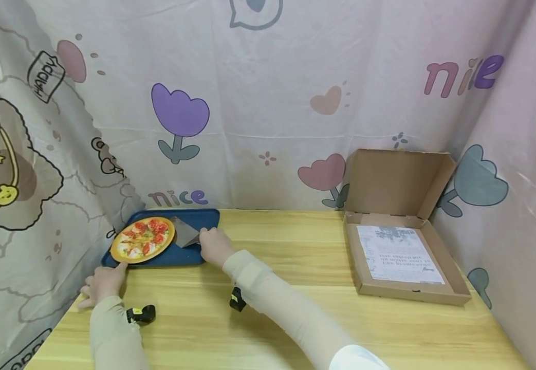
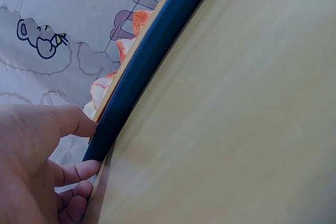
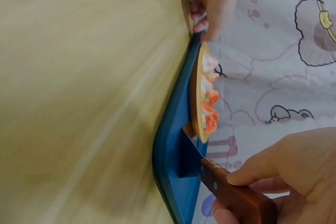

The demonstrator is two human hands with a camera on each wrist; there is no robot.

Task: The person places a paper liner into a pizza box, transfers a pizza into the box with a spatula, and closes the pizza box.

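Note:
A round pizza (image 1: 143, 239) with red and white toppings lies on the left part of a blue tray (image 1: 203, 218). My right hand (image 1: 215, 245) grips the wooden handle (image 3: 231, 191) of a spatula. Its flat metal blade (image 1: 184, 234) slants down to the pizza's right edge; how far it reaches under is hidden. At the tray's near left corner, my left hand (image 1: 103, 283) holds the rim. The left wrist view shows the thumb (image 2: 79, 120) on top, close to the pizza's edge, and the other fingers lower at the tray's side.
An open cardboard box (image 1: 408, 293) stands on the right of the wooden table (image 1: 277, 246), its lid raised at the back. A printed paper sheet (image 1: 399, 254) lies in it. Patterned curtains (image 1: 268, 103) hang behind the table and at both sides.

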